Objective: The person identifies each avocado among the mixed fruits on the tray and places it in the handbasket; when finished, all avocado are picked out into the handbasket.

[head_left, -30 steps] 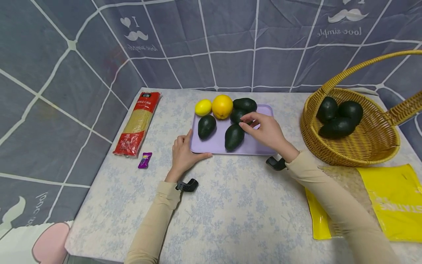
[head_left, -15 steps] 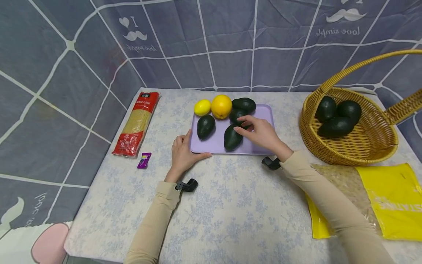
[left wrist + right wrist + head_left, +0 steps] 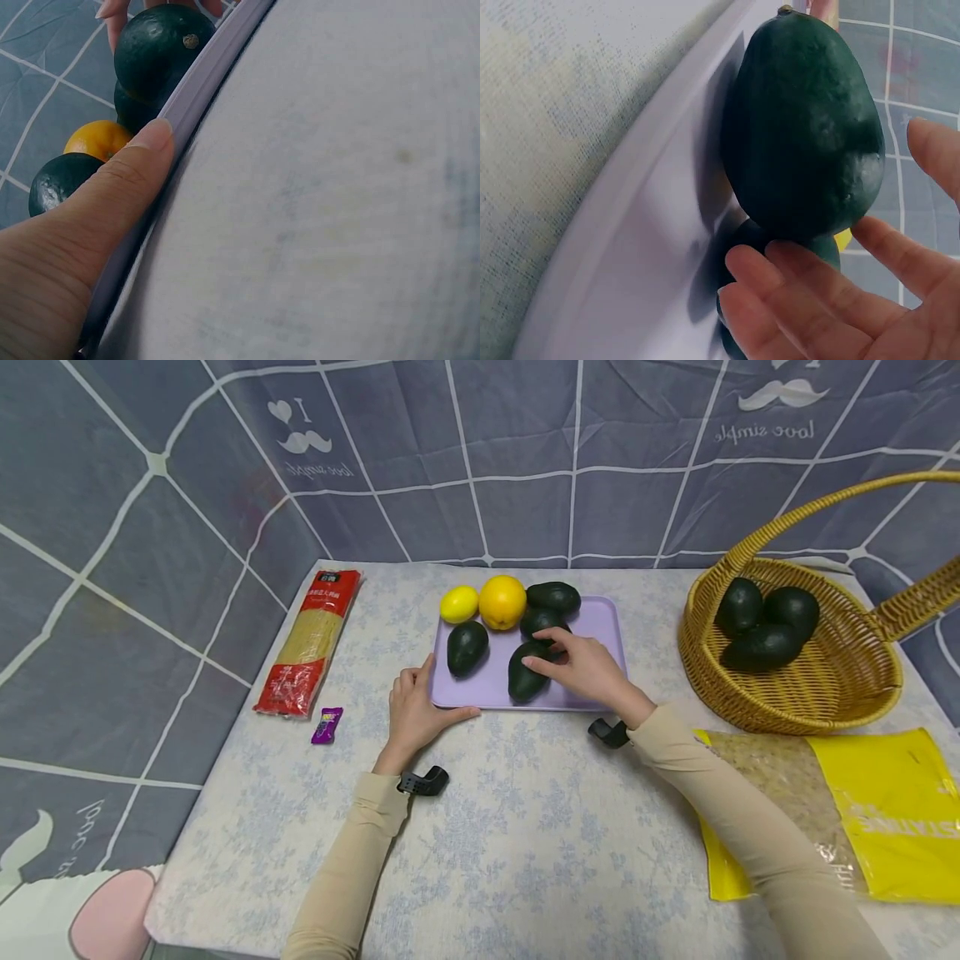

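Observation:
A lilac tray (image 3: 489, 687) bears several dark green avocados, a yellow lemon (image 3: 459, 605) and an orange (image 3: 502, 602). My left hand (image 3: 416, 714) touches the tray's front left corner, thumb along the front rim and forefinger beside the left one. The left wrist view shows that straight thumb (image 3: 124, 184) against the rim. Over the front avocado (image 3: 522, 679) hovers my right hand (image 3: 588, 670), fingers and thumb spread around its upper end. In the right wrist view the thumb stands apart from this avocado (image 3: 802, 127), while a fingertip meets or nearly meets its end.
At the right stands a wicker basket (image 3: 712, 689) with a tall handle and 3 avocados inside. A yellow bag (image 3: 892, 827) lies in front of it. Pasta in a red packet (image 3: 311, 643) and a purple wrapped sweet (image 3: 327, 725) lie left of the tray.
My right hand has shifted slightly left and down, farther over the front avocado. The left hand keeps its place at the tray corner, and the fruit stays where it was.

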Motion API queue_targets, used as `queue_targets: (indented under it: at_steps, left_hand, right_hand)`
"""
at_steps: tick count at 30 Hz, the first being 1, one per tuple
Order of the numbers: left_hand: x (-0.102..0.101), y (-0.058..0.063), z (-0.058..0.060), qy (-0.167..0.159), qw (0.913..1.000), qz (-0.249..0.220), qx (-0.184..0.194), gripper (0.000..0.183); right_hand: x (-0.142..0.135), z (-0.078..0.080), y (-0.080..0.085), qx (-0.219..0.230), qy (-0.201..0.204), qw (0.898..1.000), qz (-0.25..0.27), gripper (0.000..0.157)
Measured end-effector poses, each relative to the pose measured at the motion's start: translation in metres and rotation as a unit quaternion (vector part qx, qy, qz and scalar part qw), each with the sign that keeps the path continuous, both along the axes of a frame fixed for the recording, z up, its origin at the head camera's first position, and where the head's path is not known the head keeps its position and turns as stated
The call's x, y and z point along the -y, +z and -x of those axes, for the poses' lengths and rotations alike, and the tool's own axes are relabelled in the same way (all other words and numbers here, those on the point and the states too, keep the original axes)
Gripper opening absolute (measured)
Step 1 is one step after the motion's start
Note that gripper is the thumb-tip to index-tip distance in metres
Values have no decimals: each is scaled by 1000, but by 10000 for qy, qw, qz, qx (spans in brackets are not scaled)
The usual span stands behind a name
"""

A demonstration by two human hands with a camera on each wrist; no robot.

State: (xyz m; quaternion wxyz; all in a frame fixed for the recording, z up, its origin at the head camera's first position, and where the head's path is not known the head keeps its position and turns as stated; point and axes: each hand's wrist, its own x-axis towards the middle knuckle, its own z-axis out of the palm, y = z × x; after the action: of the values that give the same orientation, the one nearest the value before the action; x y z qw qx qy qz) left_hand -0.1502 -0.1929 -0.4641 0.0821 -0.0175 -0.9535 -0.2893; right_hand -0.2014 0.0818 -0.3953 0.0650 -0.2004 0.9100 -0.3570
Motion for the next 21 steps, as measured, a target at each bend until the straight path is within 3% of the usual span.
queue_targets:
  at_steps: [21]
  left_hand:
    - [-1,1,-1,-36,9999,-28,-127,116]
  right_hand:
    - [12,4,-5,407,-143,9980,-469,73]
